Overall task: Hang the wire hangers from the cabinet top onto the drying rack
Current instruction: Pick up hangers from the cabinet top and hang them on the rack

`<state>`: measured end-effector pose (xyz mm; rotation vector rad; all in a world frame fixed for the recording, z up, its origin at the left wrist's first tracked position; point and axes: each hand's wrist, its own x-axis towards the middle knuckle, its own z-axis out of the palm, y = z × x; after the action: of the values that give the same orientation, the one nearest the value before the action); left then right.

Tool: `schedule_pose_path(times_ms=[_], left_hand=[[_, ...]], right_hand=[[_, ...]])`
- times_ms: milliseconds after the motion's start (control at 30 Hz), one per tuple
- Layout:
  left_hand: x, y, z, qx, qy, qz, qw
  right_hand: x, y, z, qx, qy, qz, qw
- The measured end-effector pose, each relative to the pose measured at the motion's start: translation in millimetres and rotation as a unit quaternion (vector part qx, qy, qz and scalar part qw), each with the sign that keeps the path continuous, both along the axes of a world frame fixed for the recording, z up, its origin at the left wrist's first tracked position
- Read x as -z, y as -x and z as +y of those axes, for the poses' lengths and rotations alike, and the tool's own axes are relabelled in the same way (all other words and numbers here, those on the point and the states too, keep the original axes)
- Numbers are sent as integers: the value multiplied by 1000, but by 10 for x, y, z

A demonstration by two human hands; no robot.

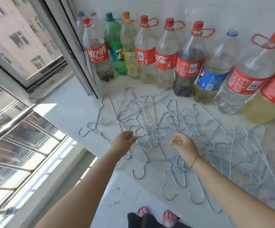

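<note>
Wire hangers point(150, 129) lie tangled on the desk point(64, 116), some hooks past its front edge. The left hand point(124, 141) and right hand point(182, 143) hover over them, fingers loosely curled; can't tell if either holds wire. None seen hung, so nearly all work likely remains.

The wire hangers point(158, 129) lie in one overlapping heap across the middle of the worktop point(64, 116), with some hooks poking past its lower edge. A row of bottles point(166, 60) stands behind them along the top of the frame. The window point(18, 38) is upper left. The left hand point(123, 142) and right hand point(183, 143) are over the heap's centre.
</note>
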<state>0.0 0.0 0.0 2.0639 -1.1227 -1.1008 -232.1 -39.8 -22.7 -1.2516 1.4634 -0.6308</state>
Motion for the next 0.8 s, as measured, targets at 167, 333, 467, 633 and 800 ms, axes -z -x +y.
schedule_pose_path(times_ms=[167, 333, 467, 633, 800], left_hand=[[161, 20, -284, 56, -50, -38, 996], [193, 4, -457, 87, -70, -29, 993], [208, -34, -499, 76, -76, 22, 994], [116, -92, -508, 32, -42, 99, 994], [-153, -189, -463, -21, 17, 153, 988]], right_hand=[[61, -93, -108, 11, -31, 25, 999], [84, -184, -191, 31, -75, -8, 997], [89, -216, -202, 58, -94, -26, 994], [55, -233, -198, 99, -128, -72, 984], [-78, -243, -212, 103, -106, -94, 985]])
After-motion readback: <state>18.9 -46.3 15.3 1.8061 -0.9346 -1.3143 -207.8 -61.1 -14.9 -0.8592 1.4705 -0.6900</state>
